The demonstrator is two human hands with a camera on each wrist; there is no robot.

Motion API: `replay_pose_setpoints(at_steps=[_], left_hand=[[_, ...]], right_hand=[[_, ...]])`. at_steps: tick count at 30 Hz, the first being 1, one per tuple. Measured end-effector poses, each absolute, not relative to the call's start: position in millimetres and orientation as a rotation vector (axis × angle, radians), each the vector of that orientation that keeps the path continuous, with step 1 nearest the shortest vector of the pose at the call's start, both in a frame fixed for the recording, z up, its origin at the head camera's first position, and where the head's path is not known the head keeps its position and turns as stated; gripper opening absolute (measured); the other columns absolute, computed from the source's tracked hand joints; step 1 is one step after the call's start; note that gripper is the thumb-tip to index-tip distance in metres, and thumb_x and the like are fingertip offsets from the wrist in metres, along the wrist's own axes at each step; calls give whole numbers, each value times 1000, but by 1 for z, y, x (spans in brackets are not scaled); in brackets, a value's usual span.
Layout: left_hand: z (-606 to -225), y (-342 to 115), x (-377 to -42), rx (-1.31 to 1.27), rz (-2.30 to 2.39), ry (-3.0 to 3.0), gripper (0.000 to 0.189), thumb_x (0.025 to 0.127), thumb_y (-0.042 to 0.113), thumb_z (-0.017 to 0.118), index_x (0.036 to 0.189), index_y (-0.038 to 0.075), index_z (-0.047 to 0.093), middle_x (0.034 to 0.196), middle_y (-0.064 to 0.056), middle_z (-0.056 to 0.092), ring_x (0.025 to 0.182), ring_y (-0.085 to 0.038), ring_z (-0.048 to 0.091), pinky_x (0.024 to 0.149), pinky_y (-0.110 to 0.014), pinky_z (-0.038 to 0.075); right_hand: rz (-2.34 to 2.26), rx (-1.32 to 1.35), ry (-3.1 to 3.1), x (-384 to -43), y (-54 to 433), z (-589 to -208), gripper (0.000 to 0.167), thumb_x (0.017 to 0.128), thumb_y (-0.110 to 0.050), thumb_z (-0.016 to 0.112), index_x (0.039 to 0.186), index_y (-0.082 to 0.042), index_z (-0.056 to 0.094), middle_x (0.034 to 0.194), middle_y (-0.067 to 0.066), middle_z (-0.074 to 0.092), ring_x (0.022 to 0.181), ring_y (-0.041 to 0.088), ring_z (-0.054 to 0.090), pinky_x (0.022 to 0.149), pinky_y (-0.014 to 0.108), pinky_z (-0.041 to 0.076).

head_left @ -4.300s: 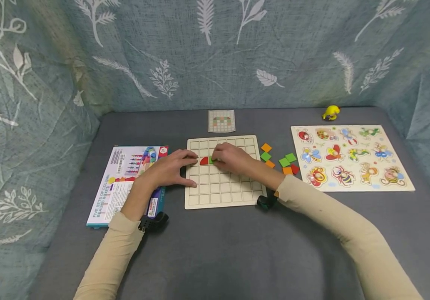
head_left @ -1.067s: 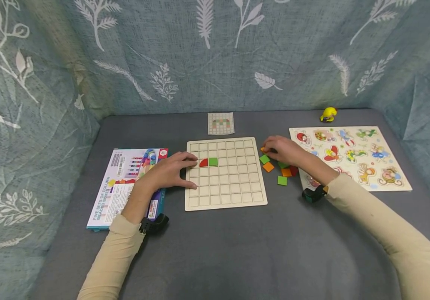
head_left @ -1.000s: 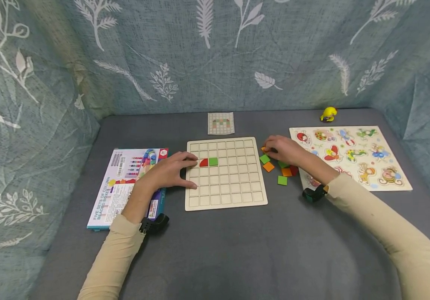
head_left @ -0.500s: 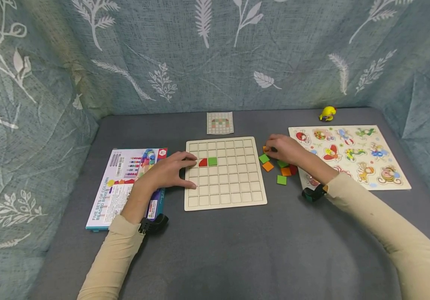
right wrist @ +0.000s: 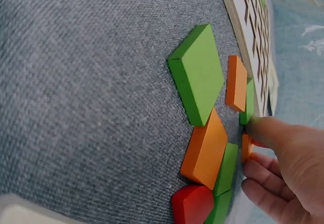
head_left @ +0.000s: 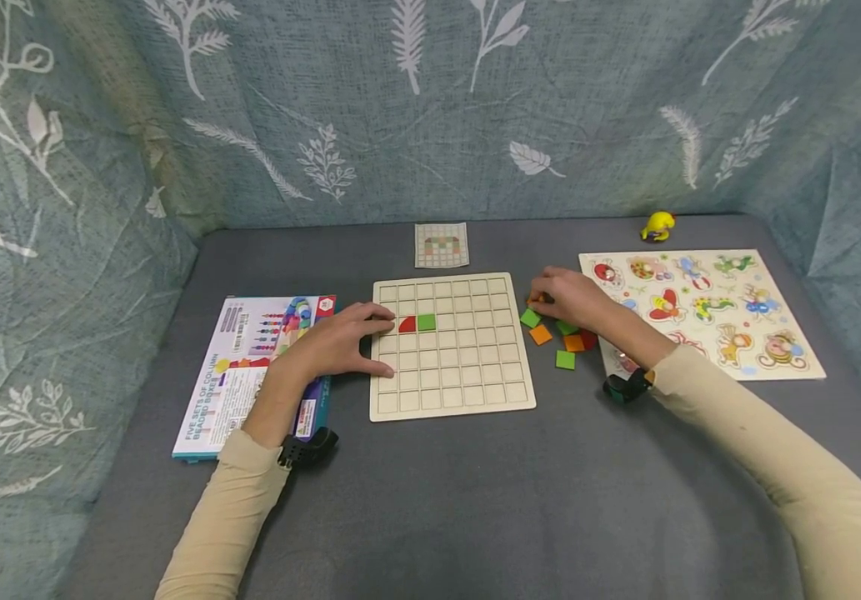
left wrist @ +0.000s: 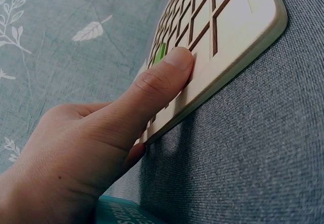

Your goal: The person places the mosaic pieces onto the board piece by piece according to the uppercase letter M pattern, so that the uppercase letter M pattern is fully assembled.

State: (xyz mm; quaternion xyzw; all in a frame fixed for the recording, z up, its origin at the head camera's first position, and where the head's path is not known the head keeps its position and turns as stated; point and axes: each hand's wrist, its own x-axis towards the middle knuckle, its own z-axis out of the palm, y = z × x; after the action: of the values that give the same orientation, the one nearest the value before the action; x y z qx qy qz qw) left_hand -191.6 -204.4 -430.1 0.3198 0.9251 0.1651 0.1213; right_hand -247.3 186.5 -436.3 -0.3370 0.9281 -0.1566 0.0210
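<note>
My left hand [head_left: 334,340] rests on the left border of a wooden grid board [head_left: 451,357], thumb and fingers spread apart. In the left wrist view its thumb presses on the board's top. A red curved-edge tile [head_left: 408,324] and a green square tile [head_left: 426,322] sit side by side in grid cells. To the right of the board, my right hand [head_left: 571,297] pinches an orange tile [right wrist: 246,147] between thumb and fingers, low over the table. Something red shows behind that tile, partly hidden. Loose green [head_left: 565,360], orange and red tiles lie near this hand.
A small grid pattern card [head_left: 441,245] lies behind the board. At left is a printed box [head_left: 208,400], partly under my left forearm. An insect-picture puzzle board [head_left: 715,362] lies at right, with a yellow toy bird [head_left: 658,226] behind it.
My right hand has left the green tile on the grid and moved right to the loose tiles, where it holds an orange one. A green tile now lies closer to me. My left hand stays put.
</note>
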Motion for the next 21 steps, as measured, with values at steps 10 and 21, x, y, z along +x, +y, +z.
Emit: replay_pose_setpoints(at_steps=[10,21], left_hand=[[-430,-203,-192,940,500,2710,78,75,54,78,135,8,58,142,-7,49,131,-26,46,103,-45,45],[-429,-204,-192,917,485,2707,79,75,55,77,136,9,58,143,-6,48,131,-25,46,103,-45,45]], right_hand=[[-508,-1011,2974,-246,186,-433,10,88,-20,72,93,-11,72,87,8,63,70,20,57,59,34,45],[-724,-1378,2865,-239,148,-432,17,85,-14,74,99,-6,70,95,11,63,80,23,60,67,37,50]])
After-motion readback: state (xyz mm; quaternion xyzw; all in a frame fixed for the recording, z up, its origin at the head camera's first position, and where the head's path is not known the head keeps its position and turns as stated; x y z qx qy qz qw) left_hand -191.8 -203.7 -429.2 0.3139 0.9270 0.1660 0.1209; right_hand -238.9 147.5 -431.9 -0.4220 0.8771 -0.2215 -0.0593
